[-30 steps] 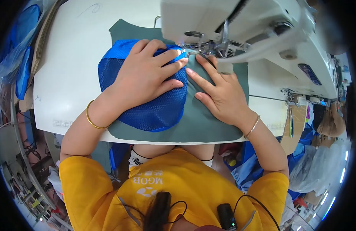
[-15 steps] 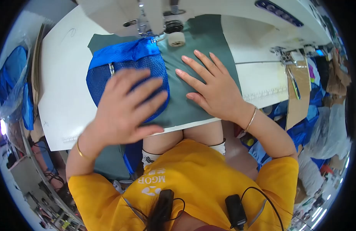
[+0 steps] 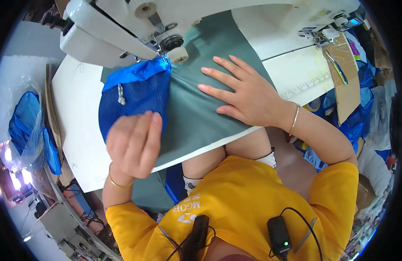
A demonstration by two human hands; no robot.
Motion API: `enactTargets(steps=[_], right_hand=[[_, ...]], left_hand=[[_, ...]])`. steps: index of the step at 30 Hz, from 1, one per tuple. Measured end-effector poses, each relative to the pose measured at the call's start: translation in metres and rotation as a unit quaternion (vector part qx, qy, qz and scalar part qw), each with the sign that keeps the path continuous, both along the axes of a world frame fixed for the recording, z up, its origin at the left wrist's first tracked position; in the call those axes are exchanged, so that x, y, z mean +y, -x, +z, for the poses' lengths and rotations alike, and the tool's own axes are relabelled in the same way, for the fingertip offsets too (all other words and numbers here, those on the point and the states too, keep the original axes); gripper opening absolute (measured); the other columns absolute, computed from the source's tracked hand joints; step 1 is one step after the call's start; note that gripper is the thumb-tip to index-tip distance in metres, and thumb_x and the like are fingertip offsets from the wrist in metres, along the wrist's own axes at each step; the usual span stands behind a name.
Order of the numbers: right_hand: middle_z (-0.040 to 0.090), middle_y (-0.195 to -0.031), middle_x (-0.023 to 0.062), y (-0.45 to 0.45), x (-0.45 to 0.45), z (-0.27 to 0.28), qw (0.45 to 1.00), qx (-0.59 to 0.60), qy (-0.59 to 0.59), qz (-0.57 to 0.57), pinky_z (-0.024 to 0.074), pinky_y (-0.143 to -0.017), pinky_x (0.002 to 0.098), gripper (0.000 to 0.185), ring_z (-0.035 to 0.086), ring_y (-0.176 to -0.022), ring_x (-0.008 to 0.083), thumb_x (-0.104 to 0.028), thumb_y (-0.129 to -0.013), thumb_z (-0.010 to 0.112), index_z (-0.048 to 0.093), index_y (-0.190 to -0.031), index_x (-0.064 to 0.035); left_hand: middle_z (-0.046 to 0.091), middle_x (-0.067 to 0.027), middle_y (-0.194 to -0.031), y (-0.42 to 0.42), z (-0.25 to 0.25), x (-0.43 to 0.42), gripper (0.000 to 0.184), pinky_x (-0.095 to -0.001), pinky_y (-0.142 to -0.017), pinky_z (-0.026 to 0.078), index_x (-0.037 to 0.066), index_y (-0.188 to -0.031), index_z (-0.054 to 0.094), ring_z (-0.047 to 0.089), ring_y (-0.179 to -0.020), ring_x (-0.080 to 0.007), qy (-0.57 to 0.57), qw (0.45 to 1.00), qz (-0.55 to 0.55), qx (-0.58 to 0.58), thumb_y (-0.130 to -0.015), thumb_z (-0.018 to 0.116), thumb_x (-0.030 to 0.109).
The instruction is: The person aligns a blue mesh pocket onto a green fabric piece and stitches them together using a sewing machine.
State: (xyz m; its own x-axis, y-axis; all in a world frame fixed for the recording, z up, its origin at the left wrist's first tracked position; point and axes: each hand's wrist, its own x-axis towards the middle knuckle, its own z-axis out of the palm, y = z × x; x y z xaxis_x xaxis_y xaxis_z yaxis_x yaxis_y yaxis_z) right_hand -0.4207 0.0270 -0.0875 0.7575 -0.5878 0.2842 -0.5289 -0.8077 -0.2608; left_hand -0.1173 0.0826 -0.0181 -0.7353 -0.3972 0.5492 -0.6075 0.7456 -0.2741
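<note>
My left hand [image 3: 135,143] is closed, its fingers together and slightly blurred, over the lower part of the blue mesh bag [image 3: 140,99]; whatever its fingertips hold is hidden. The bag has a shiny blue top band and a small grey-and-white cord. Its upper right corner lies under the sewing machine head [image 3: 105,32], by the lit needle area. My right hand [image 3: 249,93] rests flat with fingers spread on the dark green fabric [image 3: 201,117], to the right of the bag.
Beneath the fabric is a white table [image 3: 77,126]. A cardboard piece [image 3: 346,93] with pens is at the right edge, beside a printed ruler scale. Plastic-wrapped blue cloth [image 3: 26,117] hangs at left. More blue cloth and clear plastic lie at lower right.
My left hand has gone from flat on the bag, through spread and lifted, to closed near its lower part. My right hand has moved away from the needle area. The camera view has turned.
</note>
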Motion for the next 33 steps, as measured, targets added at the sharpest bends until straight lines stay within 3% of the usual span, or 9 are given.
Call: enactTargets(steps=[6, 8, 9, 11, 14, 20, 24, 28, 33], right_hand=[[0.054, -0.155, 0.0085, -0.01, 0.003, 0.016, 1.0, 0.025, 0.003, -0.013, 0.0342, -0.124, 0.0509, 0.05, 0.043, -0.148, 0.0328, -0.034, -0.095, 0.072, 0.065, -0.14, -0.0144], [0.059, -0.147, 0.0079, -0.022, 0.002, 0.022, 0.999, -0.021, 0.042, 0.008, 0.0508, -0.109, 0.0437, 0.048, 0.059, -0.132, 0.0293, -0.025, -0.09, 0.075, 0.067, -0.134, -0.0093], [0.059, -0.147, 0.0079, -0.031, 0.004, 0.024, 0.999, -0.024, 0.042, 0.012, 0.0508, -0.109, 0.0437, 0.048, 0.059, -0.132, 0.0293, -0.025, -0.09, 0.075, 0.067, -0.134, -0.0093], [0.066, -0.134, 0.007, -0.052, 0.009, 0.028, 0.977, -0.212, 0.0, 0.02, 0.0591, -0.088, 0.0361, 0.043, 0.069, -0.111, 0.025, -0.017, -0.086, 0.076, 0.07, -0.127, -0.0064], [0.069, -0.124, 0.0061, -0.083, 0.004, 0.021, 0.94, -0.336, -0.004, 0.049, 0.0598, -0.079, 0.0341, 0.038, 0.071, -0.1, 0.0226, -0.014, -0.087, 0.073, 0.071, -0.124, -0.0062], [0.07, -0.117, 0.0033, -0.093, -0.003, 0.017, 0.927, -0.362, -0.001, 0.094, 0.0572, -0.071, 0.0342, 0.028, 0.067, -0.091, 0.0213, -0.013, -0.09, 0.068, 0.072, -0.116, -0.0059], [0.069, -0.111, 0.0033, -0.097, -0.009, 0.01, 0.915, -0.385, 0.034, 0.112, 0.0562, -0.067, 0.0341, 0.027, 0.066, -0.088, 0.0213, -0.012, -0.086, 0.069, 0.072, -0.112, -0.0051], [0.069, -0.107, 0.0036, -0.098, -0.011, 0.016, 0.912, -0.397, 0.026, 0.1, 0.0558, -0.066, 0.0335, 0.026, 0.066, -0.087, 0.0215, -0.012, -0.085, 0.07, 0.072, -0.11, -0.0048], [0.069, -0.105, 0.0044, -0.098, -0.012, 0.014, 0.91, -0.397, 0.05, 0.106, 0.0555, -0.063, 0.0334, 0.025, 0.066, -0.084, 0.0215, -0.011, -0.083, 0.072, 0.072, -0.107, -0.0046]], left_hand=[[0.075, -0.0219, -0.106, 0.002, -0.002, 0.004, 0.032, -0.0384, -0.08, 0.062, -0.008, -0.113, 0.072, 0.071, -0.1, -0.0332, 0.027, 0.993, 0.091, 0.069, -0.082, 0.074, -0.006], [0.075, -0.0225, -0.108, 0.0, -0.003, 0.004, 0.037, -0.0391, -0.082, 0.062, -0.007, -0.118, 0.071, 0.072, -0.102, -0.0348, 0.012, 0.988, 0.127, 0.084, -0.08, 0.072, -0.009], [0.076, -0.0204, -0.106, -0.004, -0.004, 0.005, 0.035, -0.0382, -0.081, 0.062, -0.007, -0.116, 0.072, 0.071, -0.098, -0.0332, -0.011, 0.99, 0.114, 0.078, -0.082, 0.07, -0.008], [0.076, -0.0192, -0.105, -0.008, -0.011, 0.009, 0.033, -0.0377, -0.08, 0.061, -0.007, -0.116, 0.072, 0.071, -0.097, -0.0322, -0.027, 0.992, 0.103, 0.074, -0.083, 0.069, -0.007], [0.075, -0.0176, -0.101, -0.003, -0.01, 0.005, 0.029, -0.037, -0.075, 0.06, -0.006, -0.114, 0.072, 0.07, -0.091, -0.0298, -0.03, 0.993, 0.08, 0.078, -0.085, 0.069, -0.004], [0.074, -0.0196, -0.103, -0.006, -0.017, 0.008, 0.031, -0.0382, -0.071, 0.06, -0.006, -0.115, 0.071, 0.07, -0.086, -0.031, 0.003, 0.988, 0.081, 0.133, -0.084, 0.071, -0.001], [0.073, -0.0192, -0.113, -0.01, -0.012, 0.015, 0.032, -0.0395, -0.08, 0.061, -0.007, -0.116, 0.07, 0.069, -0.093, -0.0326, -0.065, 0.992, 0.072, 0.08, -0.084, 0.073, 0.0], [0.075, -0.0152, -0.105, 0.001, -0.008, 0.006, 0.031, -0.0407, -0.084, 0.059, -0.006, -0.115, 0.07, 0.068, -0.094, -0.0314, 0.027, 0.991, 0.099, 0.089, -0.085, 0.073, 0.0], [0.073, -0.0139, -0.109, -0.009, -0.016, 0.013, 0.031, -0.0372, -0.074, 0.054, -0.002, -0.114, 0.07, 0.064, -0.088, -0.0275, -0.058, 0.989, 0.066, 0.119, -0.084, 0.076, 0.002]])
